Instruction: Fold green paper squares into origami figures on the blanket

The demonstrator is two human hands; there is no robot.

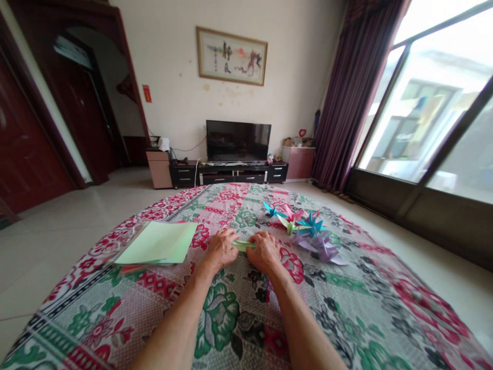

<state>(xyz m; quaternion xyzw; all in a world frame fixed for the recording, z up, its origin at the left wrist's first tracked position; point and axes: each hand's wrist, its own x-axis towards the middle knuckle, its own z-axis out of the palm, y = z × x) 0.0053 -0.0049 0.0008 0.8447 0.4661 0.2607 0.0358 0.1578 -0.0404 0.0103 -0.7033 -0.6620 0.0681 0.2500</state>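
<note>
Between my two hands, low over the middle of the table, is a small folded piece of light green paper. My left hand has its fingers closed on the paper's left end. At the other end, my right hand pinches it. The fingers cover both ends, so the paper's full shape is hidden. Left of my hands lies a stack of square paper sheets, pale green on top with an orange edge showing beneath. Folded paper cranes in blue, pink, green and purple sit together to the right.
A flowered cloth covers the round table. Beyond it stand a low black TV cabinet and a television against the wall. A dark curtain and large window are at the right, doors at the left.
</note>
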